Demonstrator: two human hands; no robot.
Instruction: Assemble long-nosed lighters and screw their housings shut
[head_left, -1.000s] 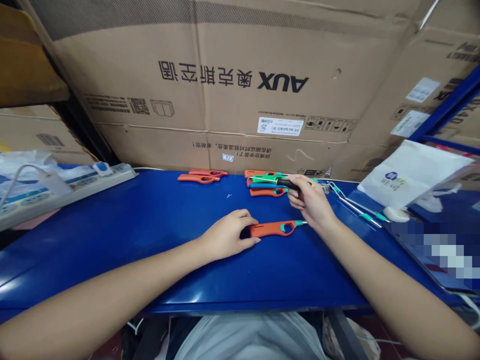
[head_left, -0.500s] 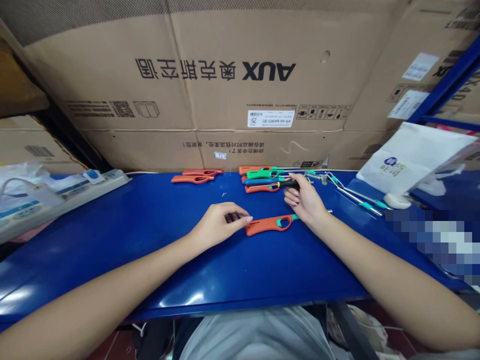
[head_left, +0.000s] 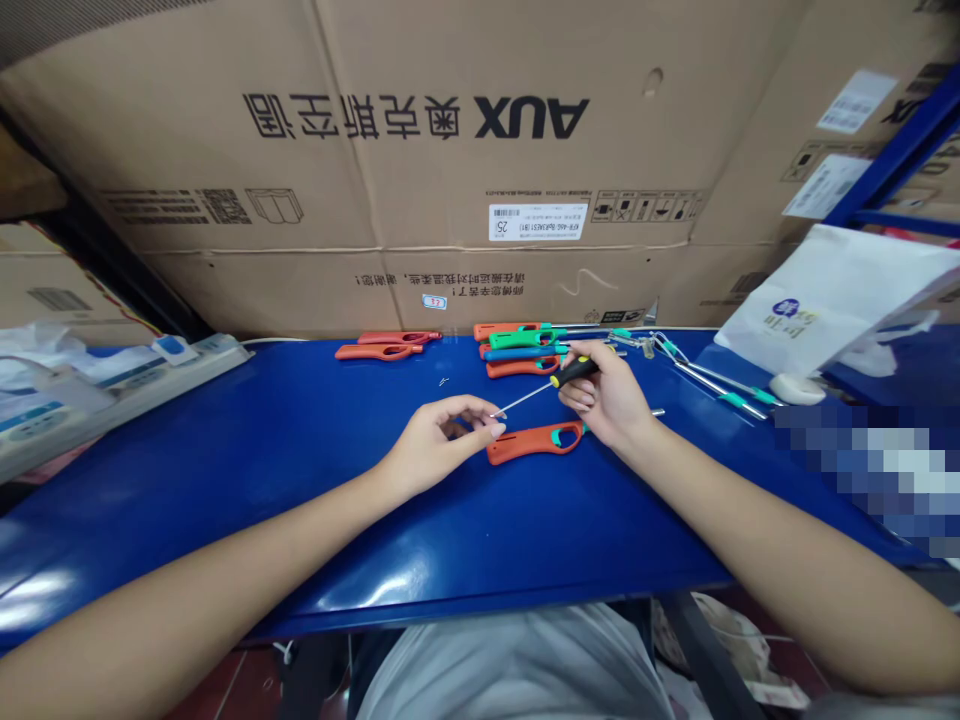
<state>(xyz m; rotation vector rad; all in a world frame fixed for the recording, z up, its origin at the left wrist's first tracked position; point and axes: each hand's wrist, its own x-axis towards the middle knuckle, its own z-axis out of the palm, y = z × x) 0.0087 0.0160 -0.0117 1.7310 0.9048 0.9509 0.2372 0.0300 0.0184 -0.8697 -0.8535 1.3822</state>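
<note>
Brown cardboard stood behind your work: the carton (head_left: 420, 205) bore "AUX" and Chinese characters, all upside down, and a white label (head_left: 538, 222) with "25" and a model code starting "KFR". A small tag (head_left: 434, 302) sat lower, its writing too small to read. Along the blue tabletop (head_left: 390, 545), bare room lay between your forearms and off to your left, as far as the power strip (head_left: 127, 400); the near edge ran just ahead of your lap. At the far edge, a cluster of lighters (head_left: 523, 340) crowded close to your right hand (head_left: 606, 395).

That hand was closed around the black-and-yellow handle of a screwdriver (head_left: 555, 382), its thin shaft slanting down to your left hand (head_left: 435, 445). There your thumb and fingers stood narrowly apart by the tip — whether they pinched anything, you couldn't tell. Just below lay an orange lighter (head_left: 525, 442), flat on the tabletop — green trigger in its loop, metal nozzle passing behind your right wrist.
</note>
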